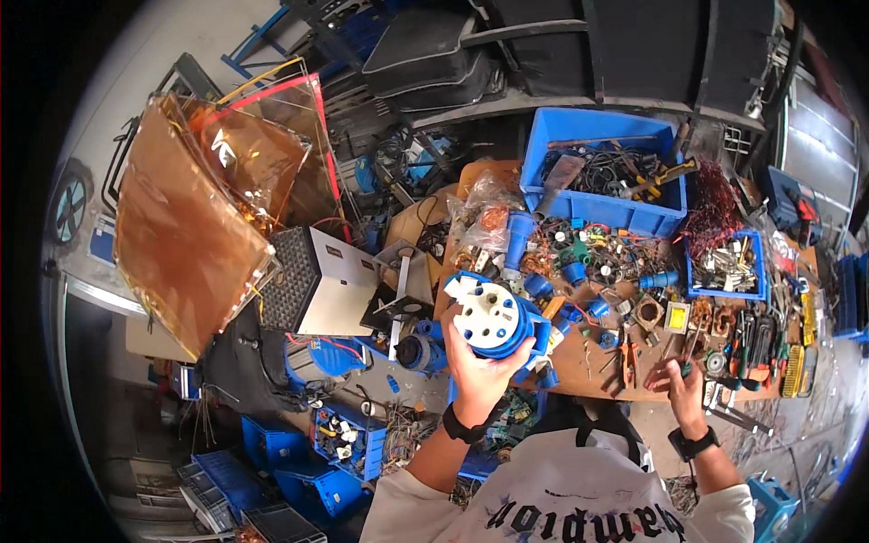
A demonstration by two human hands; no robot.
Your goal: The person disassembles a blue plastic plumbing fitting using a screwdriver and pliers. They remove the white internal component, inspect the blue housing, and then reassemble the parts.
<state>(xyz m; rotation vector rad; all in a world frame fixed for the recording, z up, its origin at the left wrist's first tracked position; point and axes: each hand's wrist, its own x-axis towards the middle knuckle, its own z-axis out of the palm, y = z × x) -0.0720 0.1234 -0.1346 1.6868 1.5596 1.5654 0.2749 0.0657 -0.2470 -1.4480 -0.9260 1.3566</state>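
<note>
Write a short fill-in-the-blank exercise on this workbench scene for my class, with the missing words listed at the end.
1. The person's ____ hand holds a round blue-and-white part.
2. The pale face of that part is pierced by several ____.
3. The large bin holding dark cables is ____ in colour.
4. The band on the left wrist is ____ in colour.

Missing words: left; holes; blue; black.

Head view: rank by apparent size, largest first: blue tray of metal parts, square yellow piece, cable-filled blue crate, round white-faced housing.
1. Cable-filled blue crate
2. Round white-faced housing; likely nearer the camera, so true size unsure
3. Blue tray
4. Square yellow piece
</note>
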